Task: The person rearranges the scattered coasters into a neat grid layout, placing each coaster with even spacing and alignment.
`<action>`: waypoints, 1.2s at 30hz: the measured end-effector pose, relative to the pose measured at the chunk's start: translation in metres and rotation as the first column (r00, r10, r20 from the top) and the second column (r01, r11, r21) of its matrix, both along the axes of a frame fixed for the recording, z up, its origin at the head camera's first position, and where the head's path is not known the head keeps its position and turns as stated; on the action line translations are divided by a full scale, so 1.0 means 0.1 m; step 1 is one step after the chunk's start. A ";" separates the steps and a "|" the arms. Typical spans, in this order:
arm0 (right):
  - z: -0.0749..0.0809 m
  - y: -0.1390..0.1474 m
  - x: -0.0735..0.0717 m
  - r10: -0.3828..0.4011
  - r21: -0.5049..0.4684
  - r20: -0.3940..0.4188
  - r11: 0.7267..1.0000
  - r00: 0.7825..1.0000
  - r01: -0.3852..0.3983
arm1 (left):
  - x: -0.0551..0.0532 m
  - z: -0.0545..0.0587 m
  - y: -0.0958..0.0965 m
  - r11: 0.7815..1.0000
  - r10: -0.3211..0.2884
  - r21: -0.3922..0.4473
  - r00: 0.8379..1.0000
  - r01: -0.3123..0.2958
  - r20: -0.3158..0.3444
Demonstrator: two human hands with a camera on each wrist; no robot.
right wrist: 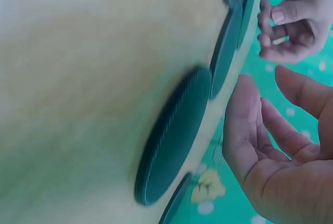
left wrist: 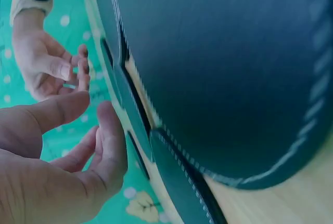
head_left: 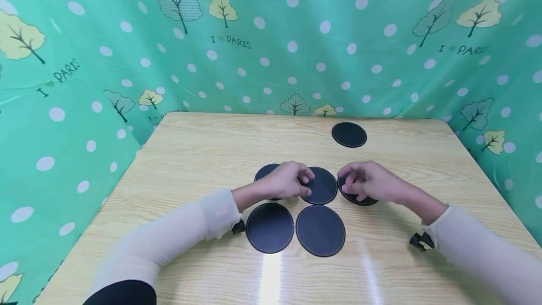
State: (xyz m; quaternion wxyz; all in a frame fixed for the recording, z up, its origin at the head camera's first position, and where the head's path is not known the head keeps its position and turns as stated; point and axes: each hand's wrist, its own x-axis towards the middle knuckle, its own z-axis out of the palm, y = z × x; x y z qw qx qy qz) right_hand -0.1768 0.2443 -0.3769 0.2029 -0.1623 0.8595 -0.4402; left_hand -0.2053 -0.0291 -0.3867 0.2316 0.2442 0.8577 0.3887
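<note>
Several round black coasters with stitched rims lie on the table. My left hand (head_left: 288, 180) hovers by the middle coaster (head_left: 323, 186) of the back row, fingers loosely bent, holding nothing. It partly covers the coaster at that row's left end (head_left: 267, 171). Over the row's right-end coaster (right wrist: 174, 135) is my right hand (head_left: 372, 182), its fingers also loosely bent around nothing. This coaster's edge looks thick in the right wrist view; whether it is a stack I cannot tell. Two coasters, a left one (head_left: 269, 228) and a right one (head_left: 320, 230), form the front row.
Farther back on the light wooden table (head_left: 211, 145) lies a separate black coaster (head_left: 349, 134). A green curtain (head_left: 271, 36) with white dots and trees hangs behind and along both sides. Light reflects off the table's front.
</note>
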 end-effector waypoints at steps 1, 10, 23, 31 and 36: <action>0.01 0.02 -0.05 -0.024 0.008 -0.001 1.000 1.000 0.024 | -0.05 0.00 0.01 1.000 0.013 0.015 1.000 -0.013 0.012; 0.04 0.26 -0.49 -0.174 0.031 -0.038 0.984 0.984 0.175 | -0.54 -0.02 0.13 0.993 0.059 0.094 0.995 -0.066 0.077; -0.02 0.58 -1.06 -0.322 0.044 -0.071 0.944 0.944 0.326 | -1.00 0.03 0.51 0.968 0.166 0.169 0.976 -0.188 0.138; -0.11 0.69 -1.28 -0.396 0.096 -0.061 0.911 0.916 0.400 | -1.23 0.00 0.66 0.948 0.293 0.107 0.953 -0.300 0.081; -0.16 0.73 -1.36 -0.435 0.125 -0.074 0.889 0.897 0.441 | -1.36 -0.04 0.73 0.942 0.330 0.050 0.943 -0.332 0.052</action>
